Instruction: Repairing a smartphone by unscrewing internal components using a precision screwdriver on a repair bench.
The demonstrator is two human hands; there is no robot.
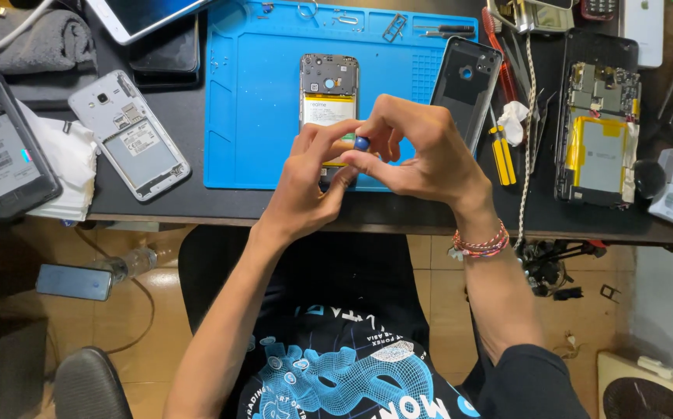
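**Head view: small blue-capped tool pinched over an opened phone**

Head camera looks down on a dark tabletop point(398, 211) crowded with phone parts. Largest on it is the blue work mat point(259, 116), reaching from the far edge almost to the near edge at the middle. On the mat lies an opened phone point(328, 89) with its yellow battery showing, and a dark back cover point(464, 85) rests at the mat's right edge. Toward the right edge of the tabletop sits a second stripped phone point(600, 132); toward the left edge, a silver phone frame point(131, 136) lies on its face.

Both hands meet above the mat's near edge: the left hand point(305, 182) and the right hand point(422, 155) have their fingertips closed together on a small blue-capped tool point(362, 143), whose lower part is hidden.

Judged from this, the grip is fingertip-only, so the tool could slip and gouge the battery just beneath. Any loose screw, too small to see here, might roll off the near edge to the floor
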